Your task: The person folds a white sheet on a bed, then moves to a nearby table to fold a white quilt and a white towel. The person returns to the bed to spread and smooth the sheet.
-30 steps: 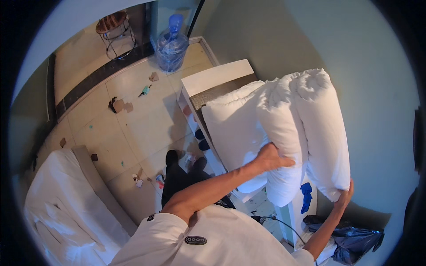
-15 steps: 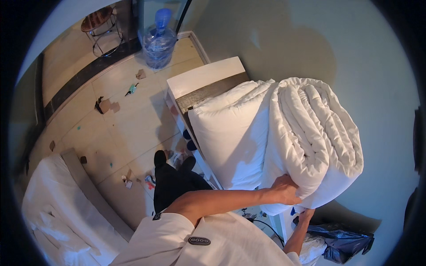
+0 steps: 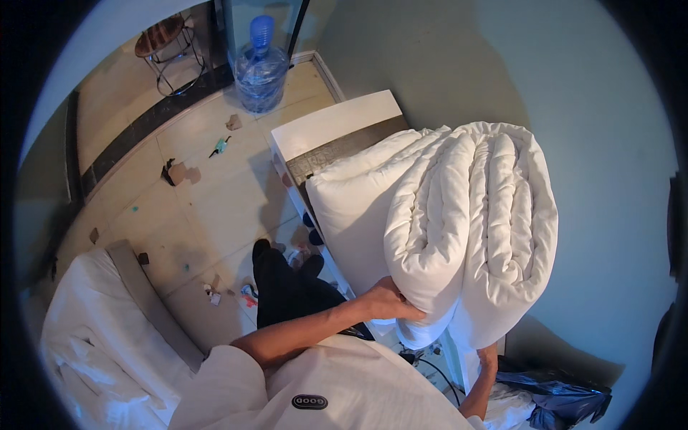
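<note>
A thick white duvet [image 3: 505, 301], folded into two rolled lobes, stands on the near right part of a narrow white bed. My left hand [image 3: 390, 299] grips the lower edge of its left lobe, with the fingers partly pressed into the cloth. Under the near end of the right lobe is my right hand [image 3: 487, 355], its fingers hidden by the duvet. A white pillow [image 3: 344, 215] or folded bedding lies against the duvet's left side.
The bed's white end board [image 3: 337, 123] stands beyond the bedding, beside the wall. Black plastic [image 3: 559, 390] lies near my right arm. Litter [image 3: 212, 292] dots the tiled floor. A white-covered seat [image 3: 100, 337] is at left; a blue water bottle [image 3: 259, 75] stands far off.
My left hand has moved left, and the duvet's left lobe has shifted left over the pillow. The two lobes now stand more upright. My right hand has dropped slightly and is more covered.
</note>
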`<state>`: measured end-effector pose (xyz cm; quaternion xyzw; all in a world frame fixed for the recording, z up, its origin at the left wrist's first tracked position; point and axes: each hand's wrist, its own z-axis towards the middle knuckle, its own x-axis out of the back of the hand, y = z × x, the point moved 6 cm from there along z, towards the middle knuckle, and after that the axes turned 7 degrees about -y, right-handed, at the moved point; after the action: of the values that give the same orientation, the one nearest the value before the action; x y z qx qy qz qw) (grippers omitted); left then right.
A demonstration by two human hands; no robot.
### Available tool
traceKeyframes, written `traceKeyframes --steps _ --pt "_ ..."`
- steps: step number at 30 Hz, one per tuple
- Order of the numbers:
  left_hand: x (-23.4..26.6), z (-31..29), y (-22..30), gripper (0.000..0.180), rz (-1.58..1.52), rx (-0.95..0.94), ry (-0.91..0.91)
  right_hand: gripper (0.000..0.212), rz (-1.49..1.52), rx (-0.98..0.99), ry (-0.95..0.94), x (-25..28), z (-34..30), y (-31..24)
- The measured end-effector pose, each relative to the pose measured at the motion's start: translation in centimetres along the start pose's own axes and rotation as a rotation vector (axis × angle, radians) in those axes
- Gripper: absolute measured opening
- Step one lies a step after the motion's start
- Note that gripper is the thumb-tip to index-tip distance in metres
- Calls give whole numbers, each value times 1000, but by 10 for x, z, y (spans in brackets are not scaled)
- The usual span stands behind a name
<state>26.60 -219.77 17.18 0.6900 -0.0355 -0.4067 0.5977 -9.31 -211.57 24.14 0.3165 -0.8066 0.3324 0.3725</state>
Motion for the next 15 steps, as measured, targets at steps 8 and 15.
traceKeyframes --steps 8,15 --pt "87 -13 16 66 -1172 150 -47 42 -74 -64 -72 3 -17 0" --pt "77 48 34 67 -506 336 -202 43 570 32 438 41 -53 -129"
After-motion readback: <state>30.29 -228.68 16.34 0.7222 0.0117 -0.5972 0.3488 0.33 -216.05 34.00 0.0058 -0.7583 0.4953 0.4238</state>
